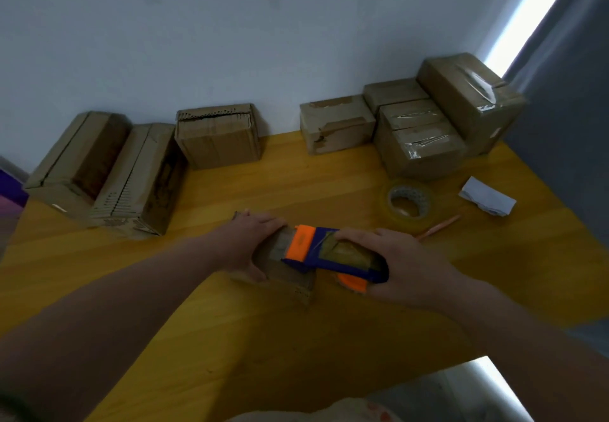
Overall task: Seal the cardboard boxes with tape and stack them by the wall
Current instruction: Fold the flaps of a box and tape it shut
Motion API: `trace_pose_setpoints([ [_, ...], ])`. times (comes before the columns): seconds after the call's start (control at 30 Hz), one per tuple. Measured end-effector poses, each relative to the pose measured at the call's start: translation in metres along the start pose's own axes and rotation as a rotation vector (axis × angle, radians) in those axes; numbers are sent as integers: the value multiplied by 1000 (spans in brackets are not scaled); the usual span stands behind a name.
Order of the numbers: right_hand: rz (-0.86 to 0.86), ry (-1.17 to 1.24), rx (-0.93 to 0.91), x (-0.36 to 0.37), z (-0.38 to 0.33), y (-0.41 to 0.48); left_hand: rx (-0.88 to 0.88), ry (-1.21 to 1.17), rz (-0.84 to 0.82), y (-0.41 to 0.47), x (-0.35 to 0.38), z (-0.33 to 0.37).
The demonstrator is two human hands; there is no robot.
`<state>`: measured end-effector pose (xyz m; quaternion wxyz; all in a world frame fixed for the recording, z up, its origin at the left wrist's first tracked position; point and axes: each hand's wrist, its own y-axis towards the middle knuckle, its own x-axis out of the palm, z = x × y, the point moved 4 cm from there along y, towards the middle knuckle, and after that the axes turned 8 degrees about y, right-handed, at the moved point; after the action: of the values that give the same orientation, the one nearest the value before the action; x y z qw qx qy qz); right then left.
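Filling the upper half: one pale wall, with a grey curtain at its right edge.

Below it: one yellow wooden table, its far edge against the wall.

Sealed stack, far right of the table by the wall: several cardboard boxes under glossy clear tape, packed touching; the tallest box stands at the right end.

Patched box, just left of the stack, against the wall: brown, with torn strips on top and front.

Middle box, against the wall left of centre: top flaps down, corrugated edge showing.

Two open boxes, far left: side by side and touching, dark interiors visible, angled toward the table's left edge.

Small box, near centre of the table, well apart from the wall: the item being taped.

Left hand: fingers laid flat across the small box's top, thumb down its near face, pressing.

Right hand: fingers wrapped round a blue and orange tape dispenser, whose orange front end lies on the small box's top.

Tape roll: clear, lying flat just in front of the stack.

Folded white paper: right of the roll.

Orange pencil: lying near the roll, beyond the right hand.
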<state>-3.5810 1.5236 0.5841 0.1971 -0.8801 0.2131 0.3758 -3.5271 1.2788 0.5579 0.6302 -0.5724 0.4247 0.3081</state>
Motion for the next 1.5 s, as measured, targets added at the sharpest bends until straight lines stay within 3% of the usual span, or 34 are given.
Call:
trace_pose_setpoints([
  [0.13, -3, -21, -45, -11, 5, -10, 3, -1, 6, -1, 2, 1],
  [0.27, -80, -111, 29, -11, 23, -23, 8, -3, 37, -2, 5, -2],
  [0.4, -49, -60, 63, -6, 30, -25, 14, 24, 104, -7, 14, -2],
  [0.6, -21, 11, 57, 6, 38, -27, -274, 1, 128, -26, 38, -3],
  [0.7, 1, 62, 62, 10, 43, -26, -325, -14, 114, -22, 35, 10],
  [1.03, 58, 95, 31, 16, 47, -27, -133, 38, 124, 2, 29, 78],
  [1.5, 101, 120, 55, 30, 34, -33, 16, 120, 161, 1, 29, 65],
])
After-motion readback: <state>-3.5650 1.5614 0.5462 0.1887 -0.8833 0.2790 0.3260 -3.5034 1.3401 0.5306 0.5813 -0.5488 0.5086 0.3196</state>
